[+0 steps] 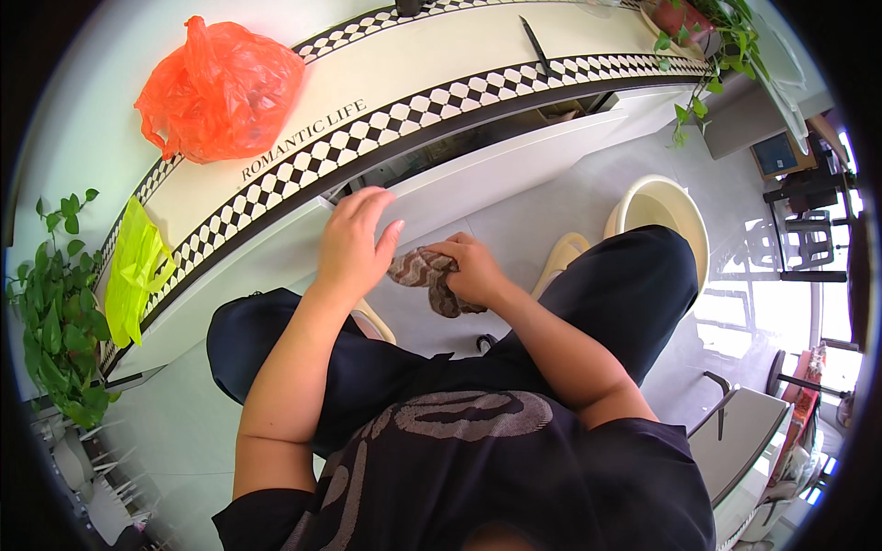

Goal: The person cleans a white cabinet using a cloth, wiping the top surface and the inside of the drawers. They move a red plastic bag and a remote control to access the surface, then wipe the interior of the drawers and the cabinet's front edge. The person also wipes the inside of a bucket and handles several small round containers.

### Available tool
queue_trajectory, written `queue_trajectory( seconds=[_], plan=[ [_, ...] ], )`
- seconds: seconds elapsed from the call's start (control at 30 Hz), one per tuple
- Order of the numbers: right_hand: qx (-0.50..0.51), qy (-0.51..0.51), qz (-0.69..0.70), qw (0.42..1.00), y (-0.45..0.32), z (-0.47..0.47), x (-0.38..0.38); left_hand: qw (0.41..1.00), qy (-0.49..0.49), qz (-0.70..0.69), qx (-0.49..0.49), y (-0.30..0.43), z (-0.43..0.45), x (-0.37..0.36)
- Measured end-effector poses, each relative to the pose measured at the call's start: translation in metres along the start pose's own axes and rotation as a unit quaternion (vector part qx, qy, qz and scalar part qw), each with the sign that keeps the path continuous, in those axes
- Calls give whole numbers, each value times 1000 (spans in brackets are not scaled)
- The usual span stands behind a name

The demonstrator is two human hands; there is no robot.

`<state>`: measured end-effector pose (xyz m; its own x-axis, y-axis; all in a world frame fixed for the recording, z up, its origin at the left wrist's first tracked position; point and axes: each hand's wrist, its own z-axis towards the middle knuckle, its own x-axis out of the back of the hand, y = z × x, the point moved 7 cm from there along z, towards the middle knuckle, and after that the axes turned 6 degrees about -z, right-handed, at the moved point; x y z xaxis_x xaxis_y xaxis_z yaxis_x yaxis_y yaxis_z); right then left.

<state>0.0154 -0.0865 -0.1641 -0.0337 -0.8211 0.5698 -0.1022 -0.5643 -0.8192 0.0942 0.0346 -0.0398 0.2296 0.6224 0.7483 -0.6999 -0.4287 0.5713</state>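
My right hand [474, 268] grips a brown striped cloth [422, 270], which hangs in folds between my knees. Close to the edge of an open drawer [510, 157], my left hand [355, 237] is raised with its fingers apart and nothing held. The drawer is pulled out beneath a long cabinet top with a black-and-white diamond border; dark items inside it are only partly visible. To the right of my leg stands a cream bucket [697, 227], partly hidden by my knee.
On the cabinet top [413, 62] lie a red plastic bag [220, 93], a yellow-green plastic bag [134, 275] and a black pen-like object [535, 45]. Leafy plants [62, 330] stand at the left end and a potted plant [689, 27] at the right. Yellow slippers [561, 258] are on my feet.
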Motion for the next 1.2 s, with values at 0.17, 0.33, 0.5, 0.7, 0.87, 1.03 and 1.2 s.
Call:
queue_trajectory(
  seconds=[0.17, 0.33, 0.5, 0.7, 0.87, 1.03, 1.2],
  plan=[
    [26, -13, -25, 999, -15, -10, 3, 983, -39, 177, 29, -15, -9, -20],
    [39, 7, -15, 999, -22, -13, 13, 976, -111, 162, 94, -16, 4, -25],
    [42, -8, -47, 998, -26, -15, 9, 972, -130, 161, 115, -20, 9, -22],
    [49, -69, -62, 994, -28, -17, -1, 964, -173, 132, 152, -6, 6, -25],
    [49, -197, -126, 971, -25, -26, -18, 976, -132, 38, 172, -1, 2, -17],
    [-6, -315, -220, 923, -3, -37, -20, 938, -270, -102, 193, 22, -7, -20],
    [-78, -269, -289, 915, 12, -22, 7, 821, -527, -189, 113, 45, -53, -60]
  ],
)
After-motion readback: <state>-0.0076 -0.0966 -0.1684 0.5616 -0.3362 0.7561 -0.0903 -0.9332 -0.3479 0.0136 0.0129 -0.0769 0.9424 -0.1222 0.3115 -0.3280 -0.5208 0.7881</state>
